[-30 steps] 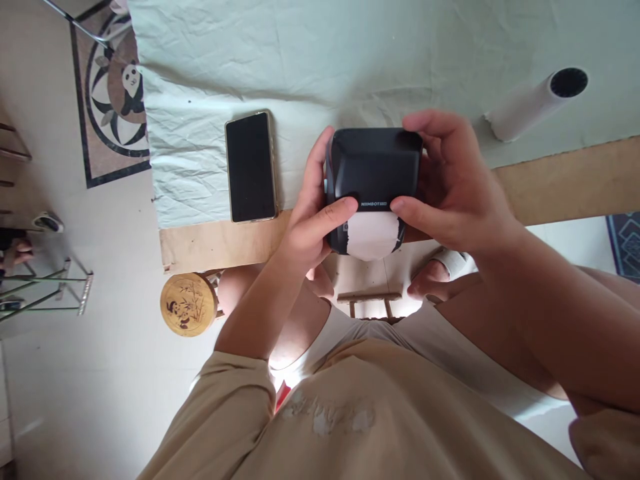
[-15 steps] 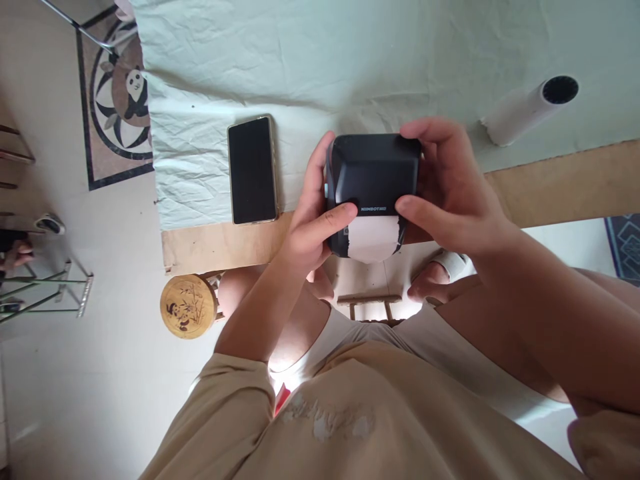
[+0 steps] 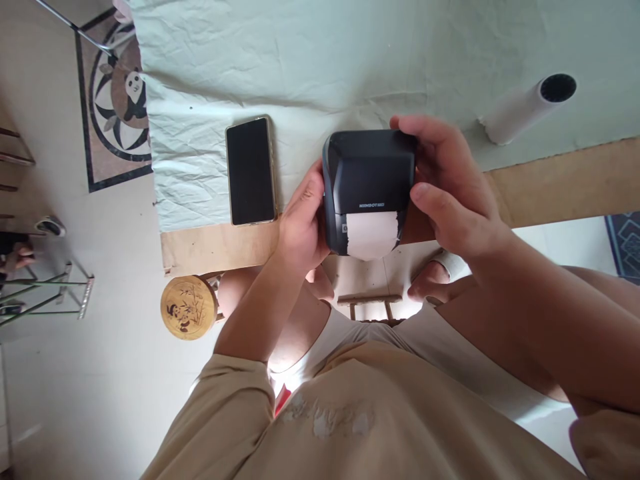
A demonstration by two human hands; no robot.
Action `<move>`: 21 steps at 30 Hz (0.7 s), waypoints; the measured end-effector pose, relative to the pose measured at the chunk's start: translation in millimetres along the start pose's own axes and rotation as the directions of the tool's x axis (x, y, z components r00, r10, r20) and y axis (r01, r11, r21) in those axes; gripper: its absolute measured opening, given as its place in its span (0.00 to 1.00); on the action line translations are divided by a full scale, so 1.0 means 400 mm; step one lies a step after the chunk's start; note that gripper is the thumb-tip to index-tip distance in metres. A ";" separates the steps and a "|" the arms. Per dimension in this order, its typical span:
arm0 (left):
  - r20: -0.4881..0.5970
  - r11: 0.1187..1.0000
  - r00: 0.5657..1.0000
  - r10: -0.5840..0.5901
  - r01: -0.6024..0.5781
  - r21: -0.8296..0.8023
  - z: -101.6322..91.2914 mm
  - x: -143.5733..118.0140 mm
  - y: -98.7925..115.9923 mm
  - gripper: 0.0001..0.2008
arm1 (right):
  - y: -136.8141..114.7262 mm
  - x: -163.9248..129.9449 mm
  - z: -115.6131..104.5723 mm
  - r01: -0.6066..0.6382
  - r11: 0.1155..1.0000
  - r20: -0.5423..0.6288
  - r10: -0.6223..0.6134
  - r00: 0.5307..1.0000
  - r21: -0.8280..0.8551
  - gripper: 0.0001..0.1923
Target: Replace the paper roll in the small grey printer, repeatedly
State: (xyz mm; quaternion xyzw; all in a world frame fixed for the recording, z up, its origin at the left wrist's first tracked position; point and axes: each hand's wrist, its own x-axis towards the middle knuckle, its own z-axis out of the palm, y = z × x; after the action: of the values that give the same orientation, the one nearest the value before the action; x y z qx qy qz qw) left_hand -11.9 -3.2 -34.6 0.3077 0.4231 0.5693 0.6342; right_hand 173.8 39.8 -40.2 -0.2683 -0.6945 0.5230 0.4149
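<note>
Between my two hands is a black label printer [image 3: 375,170] with "NIIMBOT" lettering, over the table's near edge. A torn-edged strip of white paper [image 3: 373,233] sticks out of its front. My left hand [image 3: 304,223] grips the printer's left side, its thumb along that side and the other fingers mostly hidden. My right hand [image 3: 453,183] is closed on the right side, forefinger at the far corner and thumb at the right edge. A black-screened phone [image 3: 251,171] lies on the cloth left of the printer.
A pale green cloth [image 3: 310,60] covers the table, leaving a bare wooden strip [image 3: 220,248] along the front. A white cylinder [image 3: 525,113] with a dark end stands at right. A round wooden stool [image 3: 189,308] is below left; another person's hand [image 3: 23,253] shows at far left.
Both thumbs have come off the printer's top front to its sides. My left hand has slid nearer along its side, and the printer has shifted slightly left.
</note>
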 end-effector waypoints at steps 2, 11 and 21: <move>0.003 1.000 1.000 0.024 -0.024 -0.002 -0.001 0.001 0.000 0.15 | -0.005 0.000 0.000 0.009 1.000 0.005 -0.009 1.000 0.002 0.27; 0.003 0.999 0.999 0.048 -0.048 0.011 -0.002 -0.001 0.011 0.11 | 0.017 -0.001 -0.010 0.106 0.993 0.061 -0.103 0.993 -0.053 0.41; 0.062 0.999 0.998 -0.025 0.027 -0.025 0.016 -0.018 0.031 0.16 | -0.025 0.011 -0.016 0.177 0.910 -0.147 -0.247 0.958 -0.374 0.35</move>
State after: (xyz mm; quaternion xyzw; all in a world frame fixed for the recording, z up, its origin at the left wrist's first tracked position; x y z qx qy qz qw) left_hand -11.8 -7.6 -19.6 0.3114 0.3999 0.5567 0.6582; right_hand 177.7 43.4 -28.5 -0.3110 -0.7598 0.3115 0.4785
